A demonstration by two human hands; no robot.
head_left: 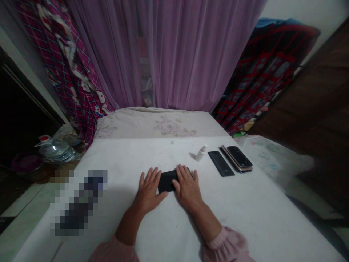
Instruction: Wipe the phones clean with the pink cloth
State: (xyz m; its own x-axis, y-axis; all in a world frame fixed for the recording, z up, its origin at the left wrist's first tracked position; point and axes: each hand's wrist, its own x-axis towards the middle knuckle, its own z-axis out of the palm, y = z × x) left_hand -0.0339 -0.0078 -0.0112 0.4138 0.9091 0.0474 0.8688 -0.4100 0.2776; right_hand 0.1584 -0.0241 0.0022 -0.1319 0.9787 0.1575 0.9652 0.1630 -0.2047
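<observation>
A black phone (167,182) lies flat on the white-covered table, mostly between my two hands. My left hand (148,191) is open at its left end, fingers stretched forward and thumb along the near edge. Across the phone's right part rests my right hand (188,187), palm down with the fingers laid flat, hiding that end. Beyond the right hand stands a small white spray bottle (201,153). Farther right are a flat dark phone (221,164) and a stack of several phones (240,157).
A small grey square piece (172,142) lies on the white cloth (122,156) toward the back. At the left edge is a pixelated dark patch (81,203). Purple curtains (188,54) hang behind the table. A large water bottle (56,148) is beyond its left side.
</observation>
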